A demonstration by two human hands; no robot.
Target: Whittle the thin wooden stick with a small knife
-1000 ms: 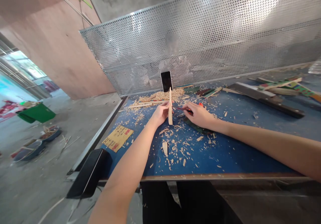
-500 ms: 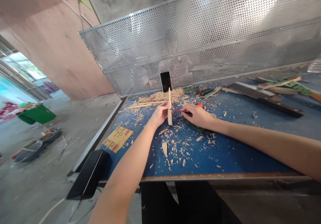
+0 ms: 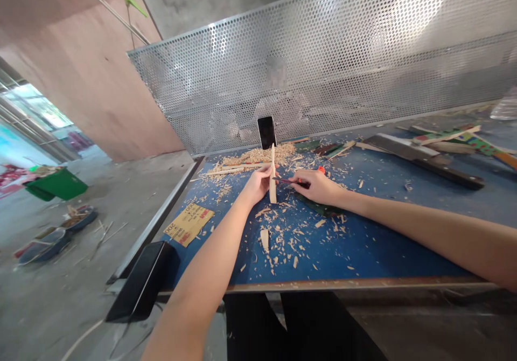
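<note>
My left hand [image 3: 258,184] is closed around a slim pale strip of wood [image 3: 273,191], which stands upright just above the blue tabletop, its narrow end pointing up. In my right hand [image 3: 313,185] is a thin dark tool with a reddish shaft [image 3: 287,180], gripped like a pen. Its tip reaches the right side of the strip; whether it is a blade or a pencil I cannot make out. Beneath the right hand lies a dark green flat thing [image 3: 323,208], partly covered. A small orange-red object [image 3: 321,169] shows just behind that hand.
Wood shavings [image 3: 278,242] litter the blue table [image 3: 388,253]. A phone [image 3: 266,132] stands before a perforated metal screen [image 3: 226,86]. Yellow sandpaper [image 3: 189,223] and a black box [image 3: 141,283] lie left. On the right are a large cleaver-like knife [image 3: 424,159] and painted wooden strips [image 3: 456,133].
The tool in my right hand has shifted slightly against the wood, and the strip sits a touch lower. Both hands keep their grips.
</note>
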